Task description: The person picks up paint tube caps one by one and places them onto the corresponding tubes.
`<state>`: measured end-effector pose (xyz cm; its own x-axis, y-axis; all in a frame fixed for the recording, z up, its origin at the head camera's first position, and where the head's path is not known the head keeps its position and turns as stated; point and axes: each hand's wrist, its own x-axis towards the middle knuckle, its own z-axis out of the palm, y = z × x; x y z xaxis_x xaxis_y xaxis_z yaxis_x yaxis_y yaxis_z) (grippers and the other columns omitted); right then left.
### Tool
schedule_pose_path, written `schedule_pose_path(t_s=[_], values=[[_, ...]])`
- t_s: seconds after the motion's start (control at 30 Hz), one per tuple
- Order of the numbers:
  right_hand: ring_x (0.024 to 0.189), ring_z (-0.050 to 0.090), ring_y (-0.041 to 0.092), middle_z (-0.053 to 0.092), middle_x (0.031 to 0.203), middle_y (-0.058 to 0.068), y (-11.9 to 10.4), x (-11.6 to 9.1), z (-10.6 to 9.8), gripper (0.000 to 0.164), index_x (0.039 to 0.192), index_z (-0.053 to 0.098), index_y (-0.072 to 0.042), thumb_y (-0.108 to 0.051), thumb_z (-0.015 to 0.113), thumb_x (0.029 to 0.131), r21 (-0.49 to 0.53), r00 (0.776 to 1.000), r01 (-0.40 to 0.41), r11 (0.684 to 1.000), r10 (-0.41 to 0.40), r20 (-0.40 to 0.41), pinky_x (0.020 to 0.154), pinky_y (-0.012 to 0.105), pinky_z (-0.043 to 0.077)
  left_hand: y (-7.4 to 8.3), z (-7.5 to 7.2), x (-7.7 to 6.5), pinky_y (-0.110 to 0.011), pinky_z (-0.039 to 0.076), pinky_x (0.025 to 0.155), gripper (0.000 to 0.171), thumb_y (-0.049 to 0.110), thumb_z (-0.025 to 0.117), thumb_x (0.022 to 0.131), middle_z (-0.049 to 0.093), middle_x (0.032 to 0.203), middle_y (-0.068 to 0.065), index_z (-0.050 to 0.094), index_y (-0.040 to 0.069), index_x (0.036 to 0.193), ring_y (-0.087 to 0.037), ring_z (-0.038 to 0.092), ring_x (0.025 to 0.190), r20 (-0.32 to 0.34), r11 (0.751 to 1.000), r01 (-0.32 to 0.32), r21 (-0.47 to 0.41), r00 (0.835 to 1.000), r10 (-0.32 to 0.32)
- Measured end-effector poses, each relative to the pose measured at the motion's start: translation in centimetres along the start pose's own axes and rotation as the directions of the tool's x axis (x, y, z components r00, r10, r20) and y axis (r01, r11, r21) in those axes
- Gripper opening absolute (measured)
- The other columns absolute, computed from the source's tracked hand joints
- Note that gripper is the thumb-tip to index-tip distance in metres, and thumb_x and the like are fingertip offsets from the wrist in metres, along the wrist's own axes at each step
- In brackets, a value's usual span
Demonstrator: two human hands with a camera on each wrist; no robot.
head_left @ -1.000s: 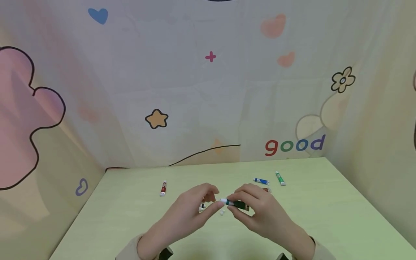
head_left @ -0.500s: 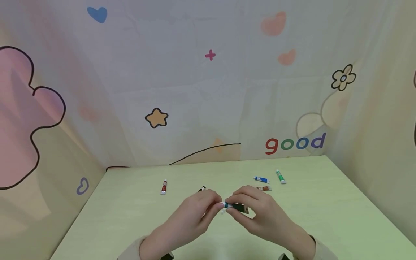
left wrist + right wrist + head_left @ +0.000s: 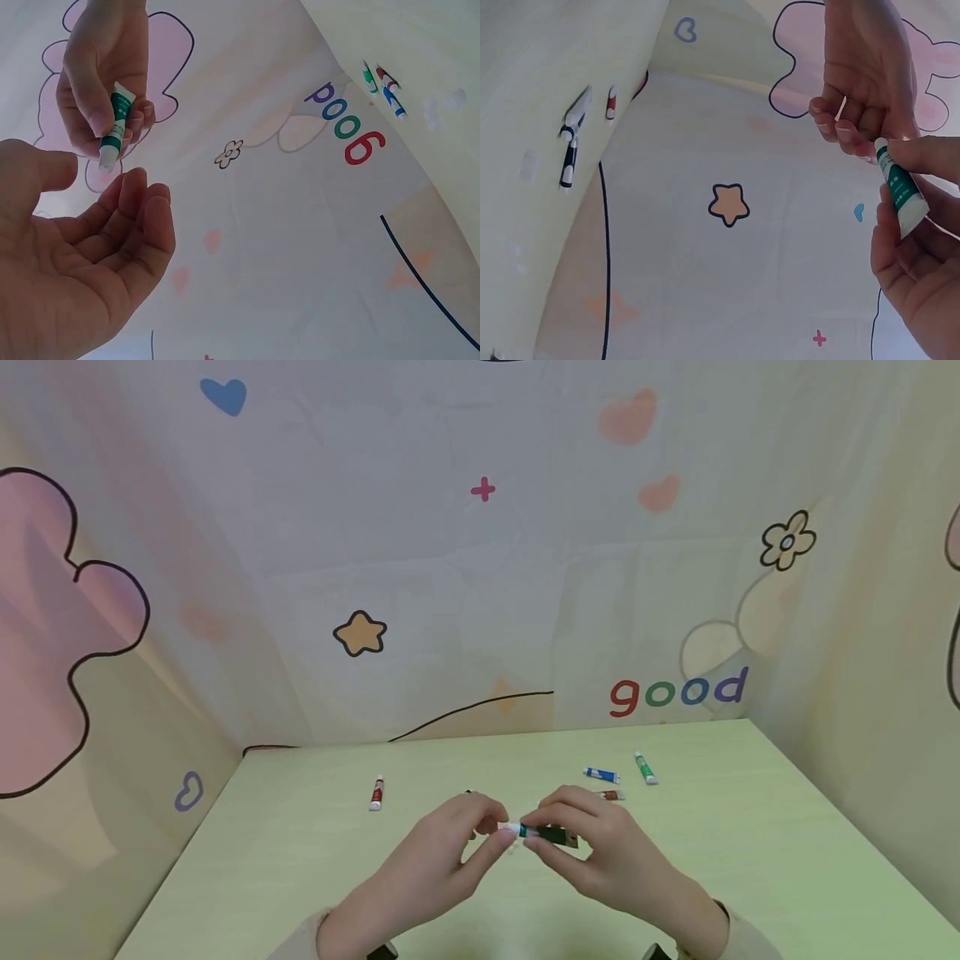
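My right hand (image 3: 603,839) pinches a dark green paint tube (image 3: 553,835) between thumb and fingers, its white-capped end toward the left hand. In the right wrist view the tube's flat end points down and its white cap (image 3: 881,143) up. My left hand (image 3: 438,843) is at the cap, its thumb and fingers spread apart around that end. The left wrist view shows a gap between the left thumb (image 3: 58,171) and the bent fingers (image 3: 135,199), with the cap near the fingertips.
On the table lie a red tube (image 3: 377,793) at left, and a blue tube (image 3: 602,774), a green tube (image 3: 646,768) and a brownish-red tube (image 3: 612,795) at right. A black-and-white object (image 3: 569,163) lies behind the left hand. Small whitish bits (image 3: 512,848) lie below the hands.
The left thumb and fingers came together on the cap half a second ago and are now parted again. The right hand keeps its hold on the tube, almost still.
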<state>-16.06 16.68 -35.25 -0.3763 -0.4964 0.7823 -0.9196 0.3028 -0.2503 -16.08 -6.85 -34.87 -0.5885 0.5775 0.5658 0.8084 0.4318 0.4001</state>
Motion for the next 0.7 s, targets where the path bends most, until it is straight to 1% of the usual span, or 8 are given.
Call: schedule_pose_path(t_s=[0.07, 0.17, 0.3, 0.4, 0.47, 0.53, 0.63, 0.7], values=[[0.083, 0.058, 0.007, 0.063, 0.097, -0.006, 0.02, 0.1, 0.12, 0.012, 0.104, 0.073, -0.012, -0.021, 0.067, 0.099, -0.069, 0.997, 0.062, 0.996, -0.064, -0.029, 0.07, 0.011, 0.046, -0.1, -0.24, 0.06, -0.026, 0.052, 0.078, 0.018, 0.033, 0.054, 0.106, 0.06, 0.098, 0.013, 0.063, 0.017, 0.107, -0.006, 0.059, 0.092, 0.014, 0.999, 0.042, -0.023, 0.999, -0.042], [0.081, 0.058, 0.008, 0.062, 0.095, -0.003, -0.01, 0.35, 0.4, 0.017, 0.102, 0.073, -0.009, -0.023, 0.063, 0.101, -0.156, 0.984, 0.151, 0.976, -0.163, -0.072, 0.07, 0.012, 0.047, -0.33, -0.28, 0.13, -0.024, 0.051, 0.073, 0.017, 0.031, 0.052, 0.107, 0.058, 0.091, 0.014, 0.063, 0.018, 0.102, -0.004, 0.057, 0.084, 0.032, 0.997, 0.052, -0.063, 0.998, -0.05], [0.08, 0.058, 0.009, 0.062, 0.094, -0.002, -0.18, 0.47, 0.81, 0.02, 0.102, 0.073, -0.008, -0.023, 0.062, 0.102, -0.199, 0.976, 0.184, 0.963, -0.203, -0.08, 0.069, 0.012, 0.047, -0.51, -0.09, 0.01, -0.02, 0.046, 0.064, 0.017, 0.028, 0.051, 0.108, 0.053, 0.084, 0.016, 0.061, 0.02, 0.097, -0.002, 0.048, 0.072, 0.051, 0.995, 0.039, -0.094, 0.998, -0.034], [0.081, 0.059, 0.009, 0.063, 0.096, -0.002, -0.26, 0.28, 0.96, 0.019, 0.104, 0.073, -0.008, -0.024, 0.063, 0.102, -0.161, 0.986, 0.143, 0.977, -0.155, -0.062, 0.07, 0.012, 0.049, -0.46, 0.02, -0.07, -0.017, 0.043, 0.062, 0.015, 0.025, 0.052, 0.107, 0.051, 0.083, 0.015, 0.061, 0.019, 0.096, -0.001, 0.045, 0.071, 0.028, 0.996, -0.004, -0.092, 1.0, 0.007], [0.081, 0.06, 0.008, 0.064, 0.097, -0.003, -0.27, 0.09, 0.98, 0.014, 0.106, 0.073, -0.009, -0.019, 0.066, 0.1, -0.083, 0.993, 0.099, 0.992, -0.103, -0.052, 0.071, 0.013, 0.05, -0.41, 0.1, -0.1, -0.014, 0.041, 0.062, 0.013, 0.023, 0.054, 0.106, 0.052, 0.084, 0.014, 0.061, 0.017, 0.098, -0.001, 0.045, 0.072, -0.006, 0.995, -0.07, -0.065, 0.998, 0.069], [0.081, 0.061, 0.007, 0.065, 0.097, -0.003, -0.27, -0.08, 0.93, 0.011, 0.108, 0.072, -0.01, -0.012, 0.069, 0.097, 0.01, 0.998, 0.046, 0.999, -0.045, -0.044, 0.071, 0.014, 0.051, -0.34, 0.19, -0.08, -0.011, 0.04, 0.065, 0.011, 0.021, 0.054, 0.106, 0.053, 0.086, 0.012, 0.06, 0.015, 0.1, -0.002, 0.045, 0.074, -0.042, 0.989, -0.151, -0.009, 0.988, 0.15], [0.079, 0.061, 0.006, 0.066, 0.096, -0.004, -0.27, -0.22, 0.84, 0.022, 0.11, 0.071, -0.012, 0.0, 0.073, 0.091, 0.114, 0.999, -0.008, 0.993, 0.012, -0.034, 0.069, 0.015, 0.051, -0.25, 0.3, -0.04, -0.009, 0.039, 0.068, 0.011, 0.02, 0.053, 0.107, 0.056, 0.089, 0.009, 0.06, 0.012, 0.102, -0.004, 0.046, 0.075, -0.079, 0.967, -0.244, 0.077, 0.965, 0.25], [0.08, 0.061, 0.005, 0.066, 0.096, -0.004, -0.3, -0.22, 0.77, 0.026, 0.111, 0.071, -0.013, 0.002, 0.074, 0.089, 0.128, 0.999, -0.028, 0.991, 0.031, -0.027, 0.069, 0.016, 0.051, -0.18, 0.28, 0.0, -0.009, 0.038, 0.07, 0.012, 0.02, 0.052, 0.107, 0.057, 0.09, 0.008, 0.06, 0.012, 0.103, -0.006, 0.047, 0.076, -0.079, 0.963, -0.254, 0.091, 0.962, 0.261]])
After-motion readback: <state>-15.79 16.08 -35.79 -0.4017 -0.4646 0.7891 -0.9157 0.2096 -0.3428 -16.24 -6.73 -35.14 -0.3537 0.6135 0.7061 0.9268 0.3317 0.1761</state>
